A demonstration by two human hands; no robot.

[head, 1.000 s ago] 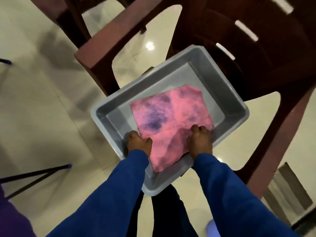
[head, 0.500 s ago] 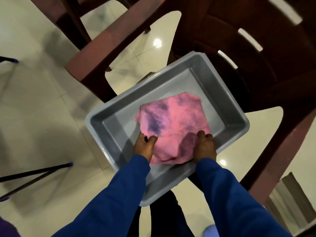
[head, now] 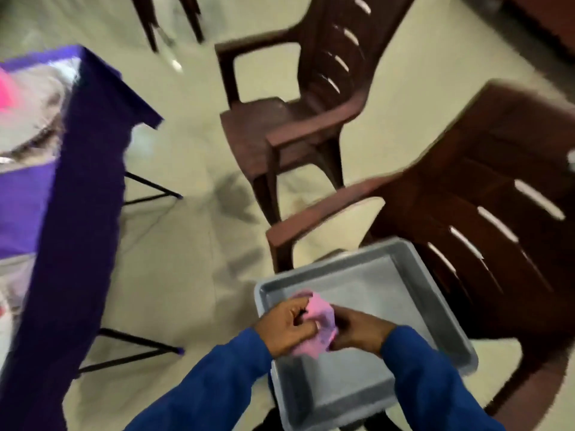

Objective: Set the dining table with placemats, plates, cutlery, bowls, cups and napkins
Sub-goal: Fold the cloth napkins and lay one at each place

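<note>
A pink napkin with purple blotches (head: 319, 320) is bunched up between both my hands above a grey plastic tub (head: 401, 262). My left hand (head: 287, 326) grips its left side with curled fingers. My right hand (head: 359, 334) grips its right side. The tub sits on the seat of a dark brown plastic chair (head: 485, 188) and holds nothing else that I can see. The dining table with a purple cloth (head: 93, 126) stands at the left; blurred pink and grey shapes lie on it.
A second brown plastic chair (head: 298, 119) stands farther back in the middle. More chair legs (head: 169, 20) show at the top. The table's black metal legs (head: 140, 346) reach out over the pale tiled floor (head: 186, 244) between table and chairs.
Both hands have gathered the flat napkin into a bunch and lifted it off the tub's bottom. My view has swung up and left, bringing the purple table into sight.
</note>
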